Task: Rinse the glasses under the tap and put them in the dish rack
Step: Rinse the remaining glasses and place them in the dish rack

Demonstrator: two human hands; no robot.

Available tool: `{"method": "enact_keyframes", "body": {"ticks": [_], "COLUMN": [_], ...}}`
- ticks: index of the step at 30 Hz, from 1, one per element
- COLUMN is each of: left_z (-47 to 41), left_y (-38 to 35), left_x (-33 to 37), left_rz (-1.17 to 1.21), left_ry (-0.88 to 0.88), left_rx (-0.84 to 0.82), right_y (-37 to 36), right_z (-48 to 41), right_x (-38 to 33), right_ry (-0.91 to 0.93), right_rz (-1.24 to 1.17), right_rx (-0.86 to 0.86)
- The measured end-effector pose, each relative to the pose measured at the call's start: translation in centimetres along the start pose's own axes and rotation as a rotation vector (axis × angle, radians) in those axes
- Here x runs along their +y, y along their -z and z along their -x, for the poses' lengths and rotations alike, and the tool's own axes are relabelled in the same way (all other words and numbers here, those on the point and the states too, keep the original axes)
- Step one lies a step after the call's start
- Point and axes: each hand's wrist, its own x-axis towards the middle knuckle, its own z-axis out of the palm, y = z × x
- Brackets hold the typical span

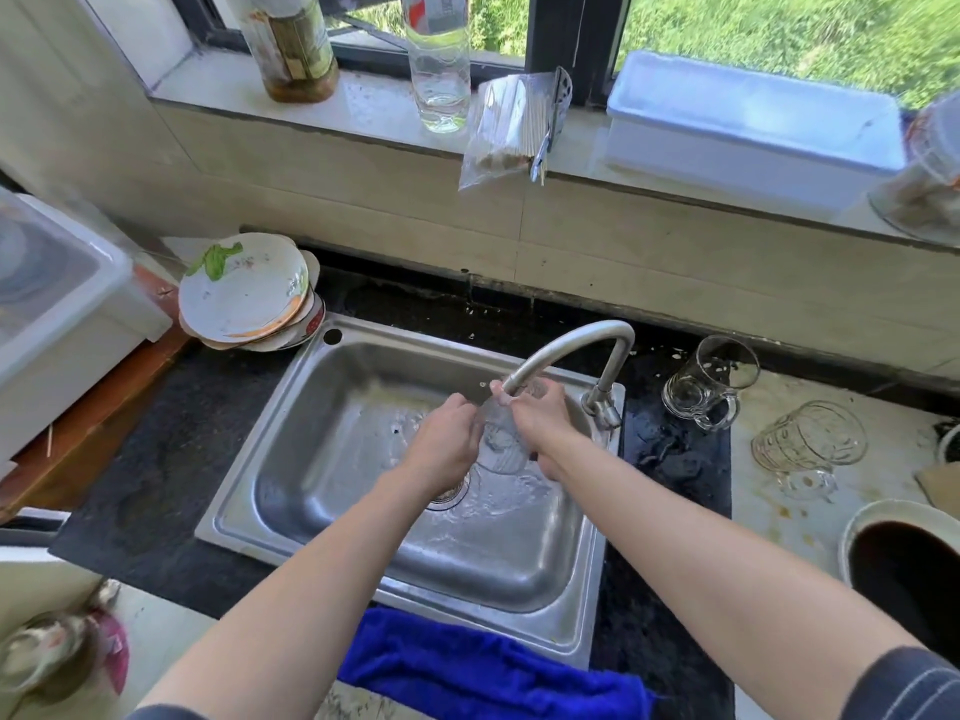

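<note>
Clear glass [501,441] under tap spout [566,350], over steel sink [332,407]; left hand [447,444] & right hand [540,418] both clasp it. Two glass mugs [709,384] on stained counter [779,511] at right; black countertop, window w/ grass outside.

Bright daylight comes in through the window [753,28] along the top of the frame, and the grass outside is washed out and smeared at the upper right. The sill [374,103] and white box [748,127] glare pale, almost bleached. The steel sink [332,439] shows soft highlights on its walls and a shimmer on wet metal at the centre. Shadows are faint and short. Wide-angle bending curves the sill and counter edge, stretching things toward the corners. The jar [47,652] at lower left and another jar [930,168] at the right edge are badly blurred. The centre is fairly sharp, though the glass [501,439] under the tap [566,350] is hard to make out
</note>
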Motion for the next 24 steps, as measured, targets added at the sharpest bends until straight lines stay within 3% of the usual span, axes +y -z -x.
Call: {"method": "enact_keyframes", "body": {"ticks": [5, 10, 15, 19, 24], "left_z": [0.8, 0.2, 1.2, 1.1, 1.9], "left_y": [-1.3, -0.3, -0.2, 0.1, -0.4], "left_x": [-0.2, -1.2, -1.1, -2.0, -1.5], "left_rz": [0.193, 0.269, 0.398, 0.554, 0.776], "left_ry": [0.069, 0.162, 0.169, 0.305, 0.338], "left_rx": [0.015, 0.042, 0.027, 0.008, -0.137], "right_y": [-0.6, -2.1, -1.4, -2.4, 0.4], "right_z": [-6.4, 2.5, -0.2, 1.1, -0.7], "right_x": [1.5, -0.6, -1.6, 0.2, -1.5], "right_ry": [0.063, 0.149, 0.087, 0.185, -0.044], "right_rz": [0.047, 0.112, -0.061, 0.008, -0.100], "right_rx": [0.025, -0.063, -0.048, -0.058, -0.052]}}
